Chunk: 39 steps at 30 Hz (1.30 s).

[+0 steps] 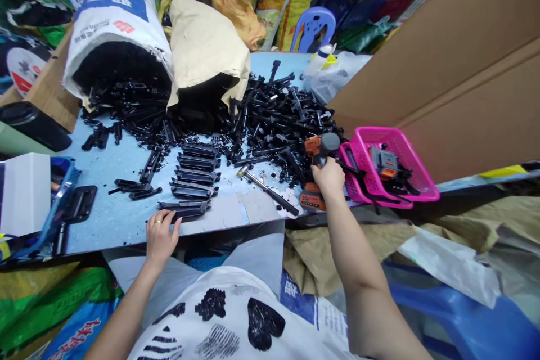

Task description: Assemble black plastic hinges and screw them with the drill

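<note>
My right hand (329,177) is closed round the handle of an orange and black cordless drill (317,149) that stands on the light blue table (113,219), beside a pink basket (405,149). My left hand (160,233) rests near the table's front edge with its fingers stretched out, fingertips touching a long black plastic part (185,209). Behind that part lies a stack of several similar black parts (196,171). A hammer (270,191) lies on the table between my two hands.
Two sacks (113,22) at the back spill a heap of black plastic parts (278,115) across the table. The pink basket holds another tool and black parts. A large cardboard sheet (455,62) stands at the right. A black flat piece (80,203) lies at left.
</note>
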{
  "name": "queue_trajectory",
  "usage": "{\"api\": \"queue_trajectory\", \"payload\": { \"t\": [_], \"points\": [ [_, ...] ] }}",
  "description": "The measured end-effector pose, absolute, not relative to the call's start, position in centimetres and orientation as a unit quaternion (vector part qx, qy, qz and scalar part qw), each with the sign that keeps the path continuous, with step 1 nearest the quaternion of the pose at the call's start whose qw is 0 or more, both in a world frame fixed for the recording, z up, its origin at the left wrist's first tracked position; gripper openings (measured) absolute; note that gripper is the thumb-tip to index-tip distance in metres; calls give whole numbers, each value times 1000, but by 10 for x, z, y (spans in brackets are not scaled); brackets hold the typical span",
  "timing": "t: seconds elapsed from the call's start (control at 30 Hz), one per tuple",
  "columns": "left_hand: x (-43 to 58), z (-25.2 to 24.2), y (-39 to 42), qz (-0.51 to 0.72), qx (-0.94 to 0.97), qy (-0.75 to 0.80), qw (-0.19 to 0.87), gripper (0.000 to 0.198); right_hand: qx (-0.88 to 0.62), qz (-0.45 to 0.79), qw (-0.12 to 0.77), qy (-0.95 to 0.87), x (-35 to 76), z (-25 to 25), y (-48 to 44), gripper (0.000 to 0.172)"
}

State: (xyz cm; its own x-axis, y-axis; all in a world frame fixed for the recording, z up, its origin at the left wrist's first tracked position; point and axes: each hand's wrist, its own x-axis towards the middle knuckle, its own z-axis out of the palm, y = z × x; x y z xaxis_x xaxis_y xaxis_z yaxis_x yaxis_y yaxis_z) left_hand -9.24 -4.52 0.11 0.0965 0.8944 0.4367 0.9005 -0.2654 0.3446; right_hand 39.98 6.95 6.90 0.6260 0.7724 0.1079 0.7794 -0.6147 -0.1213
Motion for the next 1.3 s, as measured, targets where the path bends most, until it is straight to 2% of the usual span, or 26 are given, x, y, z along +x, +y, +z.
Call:
{"api": "queue_trajectory", "payload": {
  "t": [0.63, 0.7, 0.8, 0.87, 0.97, 1.03, 1.1, 1.17, 1.2, 1.3],
  "points": [
    [-109, -14, -36, -324, -686, -647, -82, 35, -891, 8, 93, -445, 413, 62, 62, 45],
    [-112, -14, -37, -335, -672, -655, -87, 34, -893, -3, 89, -440, 406, 69, 57, 50],
    [-116, -17, -39, -347, -658, -661, -100, 32, -884, -116, 131, -433, 379, 85, 54, 66],
    [-118, -20, -38, -351, -655, -660, -110, 31, -829, -174, 200, -492, 344, 92, 64, 62],
    [-115, -21, -33, -355, -650, -658, -132, 29, -672, -94, 251, -690, 264, 85, 99, 41],
    [-110, -16, -30, -366, -639, -661, -143, 29, -558, -8, 194, -807, 203, 71, 131, 35],
    [-103, -7, -33, -392, -610, -673, -147, 29, -504, 52, 95, -857, 151, 56, 161, 33],
    [-92, 6, -42, -425, -553, -689, -197, 30, -482, 88, 22, -872, 116, 47, 185, 35],
    [-86, 12, -49, -442, -508, -693, -256, 30, -474, 99, 3, -875, 105, 46, 194, 37],
    [-68, 26, -70, -460, -293, -643, -537, 32, -439, 118, -17, -890, 98, 50, 215, 37]
  ]
}}
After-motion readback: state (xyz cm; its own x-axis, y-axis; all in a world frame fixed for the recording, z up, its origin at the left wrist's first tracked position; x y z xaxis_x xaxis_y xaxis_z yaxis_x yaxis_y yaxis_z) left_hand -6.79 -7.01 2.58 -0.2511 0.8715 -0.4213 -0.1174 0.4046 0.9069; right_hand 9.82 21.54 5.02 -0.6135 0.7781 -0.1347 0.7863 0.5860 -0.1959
